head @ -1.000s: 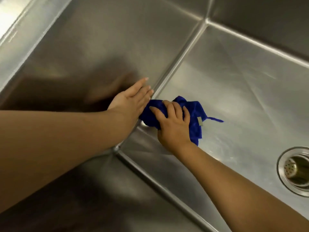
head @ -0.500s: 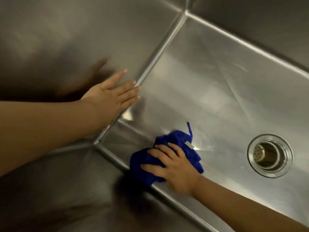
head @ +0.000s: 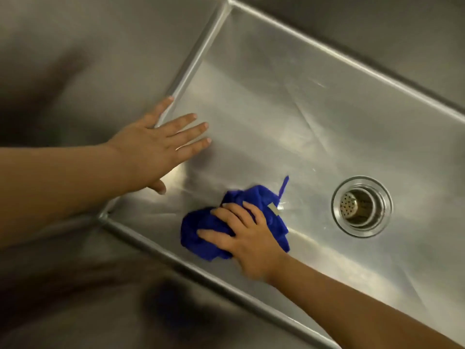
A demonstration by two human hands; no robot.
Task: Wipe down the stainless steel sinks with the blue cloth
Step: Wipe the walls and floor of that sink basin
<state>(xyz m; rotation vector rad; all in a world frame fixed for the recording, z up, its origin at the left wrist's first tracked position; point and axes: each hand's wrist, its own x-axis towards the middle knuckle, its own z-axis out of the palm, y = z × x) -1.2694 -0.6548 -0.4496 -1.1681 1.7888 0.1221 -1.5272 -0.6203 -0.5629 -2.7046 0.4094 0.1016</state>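
I look down into a stainless steel sink [head: 289, 104]. A bunched blue cloth [head: 198, 244] with a small tag lies on the sink floor near the front wall, left of the drain. My right hand [head: 251, 238] lies on top of the cloth, its fingers curved over the wad and pressing it against the steel. My left hand [head: 156, 149] is spread flat with straight fingers at the sink's left side, over the seam between the left wall and the floor. It holds nothing.
A round drain [head: 361, 206] with a perforated strainer sits in the floor to the right of the cloth. Steel walls rise at the left [head: 100, 59], the front [head: 125, 298] and the back [head: 377, 34].
My right hand has slid the cloth from the left wall seam toward the front wall and on to the right. My left hand has shifted right, from the left wall over the floor's edge.
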